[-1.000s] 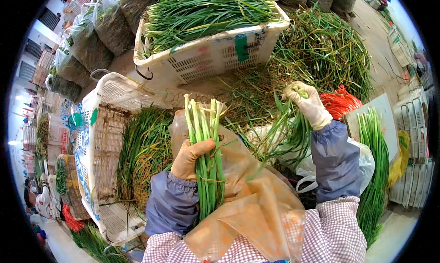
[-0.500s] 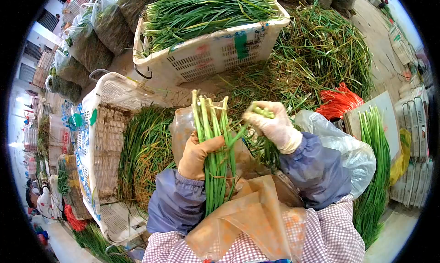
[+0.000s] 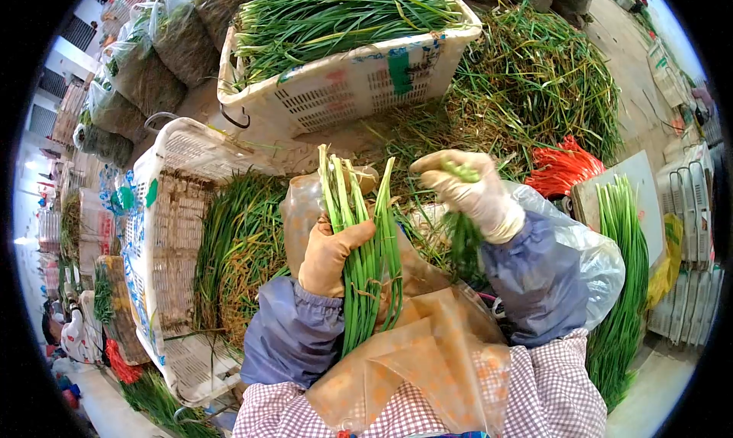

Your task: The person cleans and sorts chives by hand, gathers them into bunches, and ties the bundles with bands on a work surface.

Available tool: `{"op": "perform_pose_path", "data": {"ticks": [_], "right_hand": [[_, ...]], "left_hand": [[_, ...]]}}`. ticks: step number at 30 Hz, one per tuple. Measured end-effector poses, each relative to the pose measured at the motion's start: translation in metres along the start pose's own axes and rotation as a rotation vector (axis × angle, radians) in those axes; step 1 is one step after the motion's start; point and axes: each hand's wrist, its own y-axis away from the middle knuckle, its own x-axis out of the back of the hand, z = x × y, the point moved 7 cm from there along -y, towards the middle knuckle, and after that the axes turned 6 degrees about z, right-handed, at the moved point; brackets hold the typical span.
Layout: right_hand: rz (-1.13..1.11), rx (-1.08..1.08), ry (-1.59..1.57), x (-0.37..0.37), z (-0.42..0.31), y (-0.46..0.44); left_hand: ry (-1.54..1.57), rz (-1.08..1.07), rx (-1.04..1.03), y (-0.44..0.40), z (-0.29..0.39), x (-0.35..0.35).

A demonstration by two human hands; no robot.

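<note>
My left hand [image 3: 328, 264], in a tan glove, is wrapped round a bunch of garlic chives [image 3: 359, 274]. Their pale cut ends point up and the green part hangs down over the brown plastic apron [image 3: 416, 339]. To the right of it my right hand [image 3: 481, 198], in a whitish glove, closes on a smaller bunch of chives [image 3: 463, 243]. Its pale ends show at the fingers and its leaves hang below, somewhat blurred. A gap separates the two hands.
A white crate [image 3: 359, 95] heaped with chives stands ahead, and another crate [image 3: 156, 247] lies tipped at left by loose leaves. Behind my right hand is a trimmings heap [image 3: 542, 87]. Red ties [image 3: 565, 167] and a long chive bundle [image 3: 622, 285] are at right.
My right hand has moved slightly right, away from the left-hand bunch, and its fingers have straightened somewhat round the smaller bunch. A stalk between the hands has come away from the right hand.
</note>
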Motion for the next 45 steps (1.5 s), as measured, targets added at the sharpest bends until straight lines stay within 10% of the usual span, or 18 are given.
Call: {"op": "perform_pose_path", "data": {"ticks": [9,15,21,23,26,29,40,45], "right_hand": [[-0.172,0.140,0.297,-0.042,0.022,0.009],[-0.903,-0.010,0.198,-0.059,0.011,0.074],[-0.585,-0.045,0.789,0.015,0.072,0.039],[0.434,-0.797,-0.608,0.082,0.175,0.013],[0.214,-0.318,0.347,0.088,0.093,-0.007],[-0.042,-0.366,-0.219,0.037,0.105,-0.008],[0.430,-0.308,-0.105,0.020,0.138,-0.012],[0.122,-0.472,-0.294,-0.017,0.137,0.000]], "left_hand": [[-0.026,0.046,-0.053,0.006,0.012,0.000],[-0.063,0.048,-0.071,-0.007,0.006,0.016],[0.066,0.031,-0.043,-0.004,0.007,0.027],[0.100,0.018,-0.040,0.001,0.009,0.024],[0.120,0.047,-0.043,0.006,0.011,0.021],[0.086,0.021,-0.038,0.001,0.010,0.024],[0.022,-0.081,-0.033,-0.002,0.008,0.028],[0.091,-0.014,0.005,0.002,0.007,0.028]]}}
